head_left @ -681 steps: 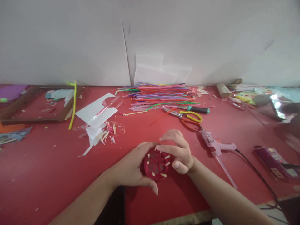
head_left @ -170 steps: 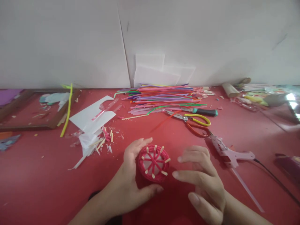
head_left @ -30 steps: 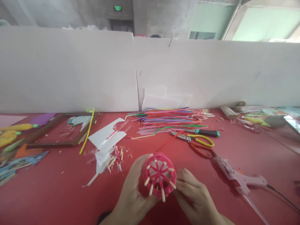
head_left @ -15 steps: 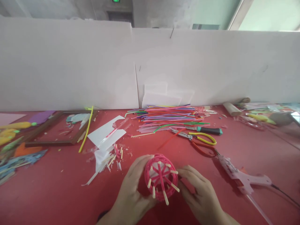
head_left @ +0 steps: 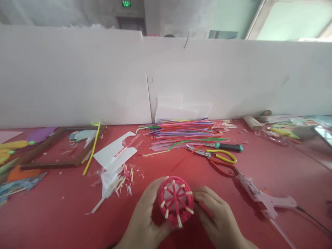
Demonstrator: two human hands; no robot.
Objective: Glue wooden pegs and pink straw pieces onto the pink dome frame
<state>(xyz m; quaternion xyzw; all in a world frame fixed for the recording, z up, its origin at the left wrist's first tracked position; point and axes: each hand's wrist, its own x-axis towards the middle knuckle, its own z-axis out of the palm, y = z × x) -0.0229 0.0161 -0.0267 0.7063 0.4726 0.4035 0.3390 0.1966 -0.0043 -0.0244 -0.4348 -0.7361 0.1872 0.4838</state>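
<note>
A small round basket (head_left: 175,195), wound in pink pipe cleaner, sits low in the middle of the head view. Pale wooden stick ends poke out around its rim, and pink spokes cross over its whitish centre. My left hand (head_left: 146,211) is wrapped about the basket's left side, with the thumb low beneath it. At the basket's right edge, my right hand (head_left: 218,214) has its fingertips pinched together against the pink winding. Whatever lies between those fingertips is too small and partly hidden to name.
Behind the basket lies a pile of coloured pipe cleaners (head_left: 184,134). Yellow-and-orange-handled pliers (head_left: 221,157), a green-and-black-handled cutter (head_left: 229,147) and a pink glue gun (head_left: 267,199) lie to the right. White card (head_left: 114,152), stick scraps (head_left: 124,180) and a brown frame (head_left: 52,165) are left.
The camera view has tilted up a little, so everything appears slightly lower and further left. My right fingers have closed in slightly by the basket; the left hand keeps its hold.
</note>
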